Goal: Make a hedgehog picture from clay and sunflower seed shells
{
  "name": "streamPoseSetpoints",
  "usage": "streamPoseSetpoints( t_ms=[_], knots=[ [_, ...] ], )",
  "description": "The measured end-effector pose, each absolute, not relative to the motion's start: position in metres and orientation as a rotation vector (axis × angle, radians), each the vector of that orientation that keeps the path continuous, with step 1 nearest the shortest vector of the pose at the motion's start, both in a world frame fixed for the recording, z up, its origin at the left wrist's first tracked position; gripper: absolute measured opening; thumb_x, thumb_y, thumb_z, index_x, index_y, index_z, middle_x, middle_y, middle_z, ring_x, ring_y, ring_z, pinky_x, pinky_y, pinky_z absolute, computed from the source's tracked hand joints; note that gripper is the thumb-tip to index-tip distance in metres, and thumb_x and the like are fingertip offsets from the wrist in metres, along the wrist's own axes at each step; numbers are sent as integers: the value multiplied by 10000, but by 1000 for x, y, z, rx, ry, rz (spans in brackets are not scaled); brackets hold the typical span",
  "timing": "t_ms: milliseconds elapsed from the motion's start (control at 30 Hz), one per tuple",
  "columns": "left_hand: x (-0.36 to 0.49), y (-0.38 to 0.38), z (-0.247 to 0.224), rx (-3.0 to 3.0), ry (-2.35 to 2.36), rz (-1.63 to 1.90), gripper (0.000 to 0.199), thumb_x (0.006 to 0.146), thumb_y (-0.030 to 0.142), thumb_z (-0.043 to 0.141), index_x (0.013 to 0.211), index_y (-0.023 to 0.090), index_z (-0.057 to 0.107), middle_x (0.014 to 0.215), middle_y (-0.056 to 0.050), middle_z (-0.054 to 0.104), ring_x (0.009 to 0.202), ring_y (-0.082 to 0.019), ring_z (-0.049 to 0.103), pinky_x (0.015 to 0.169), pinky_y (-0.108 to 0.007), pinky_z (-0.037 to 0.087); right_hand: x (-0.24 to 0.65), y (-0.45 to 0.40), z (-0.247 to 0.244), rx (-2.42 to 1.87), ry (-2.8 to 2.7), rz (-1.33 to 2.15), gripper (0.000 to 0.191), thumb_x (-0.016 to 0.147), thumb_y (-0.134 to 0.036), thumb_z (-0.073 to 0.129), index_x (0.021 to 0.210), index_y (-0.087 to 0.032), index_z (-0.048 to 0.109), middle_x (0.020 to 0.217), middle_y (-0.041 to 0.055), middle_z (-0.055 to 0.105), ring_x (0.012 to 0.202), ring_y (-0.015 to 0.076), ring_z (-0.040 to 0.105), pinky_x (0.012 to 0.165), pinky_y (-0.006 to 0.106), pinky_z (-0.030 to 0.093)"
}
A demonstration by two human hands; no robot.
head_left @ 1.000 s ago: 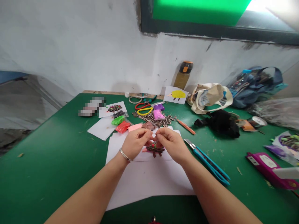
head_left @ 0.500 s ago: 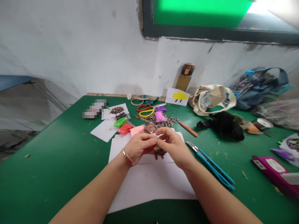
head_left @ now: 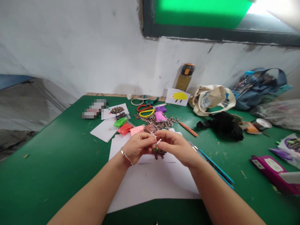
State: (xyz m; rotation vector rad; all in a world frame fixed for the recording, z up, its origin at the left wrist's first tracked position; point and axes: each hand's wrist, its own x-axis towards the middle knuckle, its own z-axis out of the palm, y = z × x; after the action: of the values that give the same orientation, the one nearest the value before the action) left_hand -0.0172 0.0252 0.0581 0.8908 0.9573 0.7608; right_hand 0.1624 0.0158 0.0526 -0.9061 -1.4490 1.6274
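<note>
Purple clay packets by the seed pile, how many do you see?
2: a violet packet and a pinker packet just below it, both among the sunflower seeds. Others could be hidden.

right hand point(head_left: 178, 148) now seems over the utility knife point(head_left: 214, 167).

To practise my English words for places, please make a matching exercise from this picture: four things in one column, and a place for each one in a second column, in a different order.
Things:
1. water bottle
2. metal bangle
3. blue-handled utility knife
4. magenta clay packet

Places:
A. on the left wrist
B. on the striped seeds
C. leaning against the wall
D. on the green table, right of the white paper

Right pairs: 1-C, 2-A, 3-D, 4-B
</note>
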Motion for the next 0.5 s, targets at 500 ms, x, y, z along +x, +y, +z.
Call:
streamPoseSetpoints(
  t_ms=[500],
  knots=[
    [-14,25,56,1084,975,808,277,645,334,763,765,95,694,578,-15,578,506,-89,485,472,-216,350,149,12,52,-1141,-1434,1363,178,787,-269,601,951,-234,660,906,19,676,735,160,638,620,275,516]
  ],
)
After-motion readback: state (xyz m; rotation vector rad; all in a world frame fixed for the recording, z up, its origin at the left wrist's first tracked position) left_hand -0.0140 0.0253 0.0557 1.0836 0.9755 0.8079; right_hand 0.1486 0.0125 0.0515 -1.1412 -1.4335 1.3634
